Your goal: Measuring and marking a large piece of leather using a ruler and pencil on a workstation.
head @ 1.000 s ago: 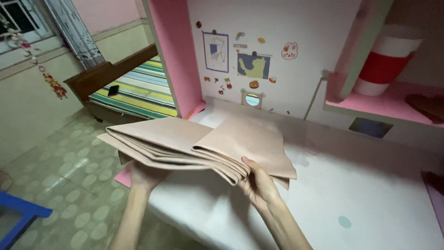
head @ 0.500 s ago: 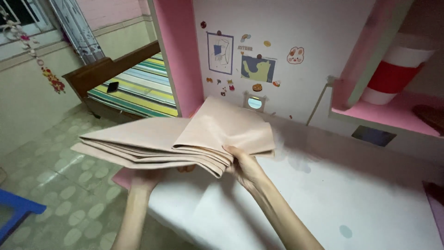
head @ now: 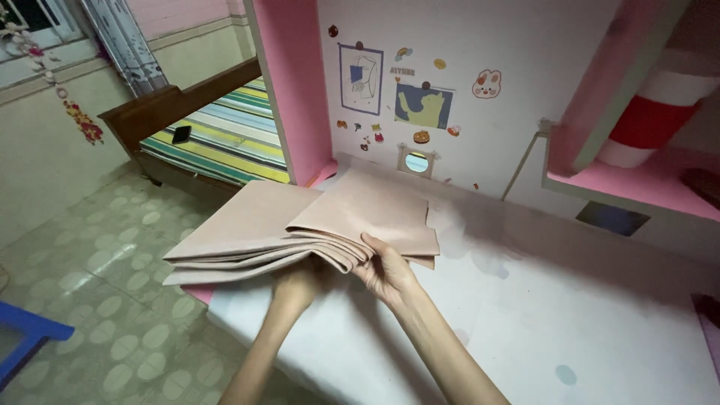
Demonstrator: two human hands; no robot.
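A folded pink cloth [head: 300, 225] is held up just above the near left corner of the white tabletop [head: 570, 315], its stacked layers fanning out over the edge toward the floor. The right hand [head: 386, 270] is curled onto the cloth's near edge, fingers [head: 373, 247] laid over the top fold and the thumb tucked beneath, so the layers are pinched firmly. The left hand [head: 296, 285] is pressed up under the stack, mostly hidden by the cloth; how far it is closed cannot be told, though the weight is clearly carried on it. Behind the cloth a pink upright panel [head: 289, 82] is seen, and a white wall dotted with stickers [head: 420, 105]. Off to the left a bed with a striped cover [head: 225, 139] is standing on the patterned tiled floor [head: 97, 300]
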